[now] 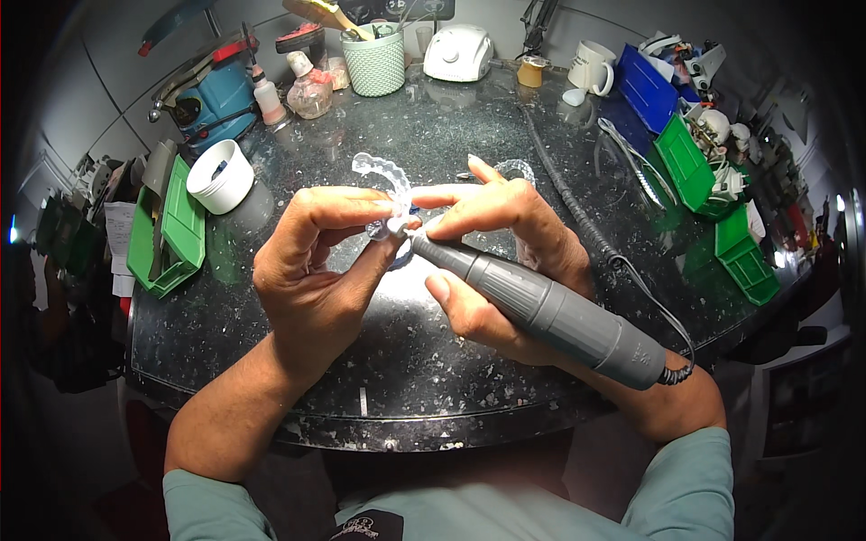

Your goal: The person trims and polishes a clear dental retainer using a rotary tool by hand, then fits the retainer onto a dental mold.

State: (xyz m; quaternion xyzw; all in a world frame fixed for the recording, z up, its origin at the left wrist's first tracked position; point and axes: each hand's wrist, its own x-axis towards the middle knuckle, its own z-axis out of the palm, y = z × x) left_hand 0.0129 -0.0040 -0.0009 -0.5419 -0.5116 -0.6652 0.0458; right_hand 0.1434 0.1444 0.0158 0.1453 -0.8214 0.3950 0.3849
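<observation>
My left hand pinches a clear, arch-shaped dental tray between thumb and fingers, its curved end standing up above the fingertips. In my right hand lies a grey rotary handpiece, its narrow front pointing up and left at the tray. The handpiece tip meets or nearly touches the tray's lower end; fingers and glare hide the exact contact. Behind my right fingers, a second clear arch-shaped piece rests on the dark, speckled bench, partly covered by the hand.
A coiled cord runs from the handpiece to the back. On the left are a green bin, a white bowl and a blue machine. Bottles, a woven basket and a white control box line the back; blue and green bins the right.
</observation>
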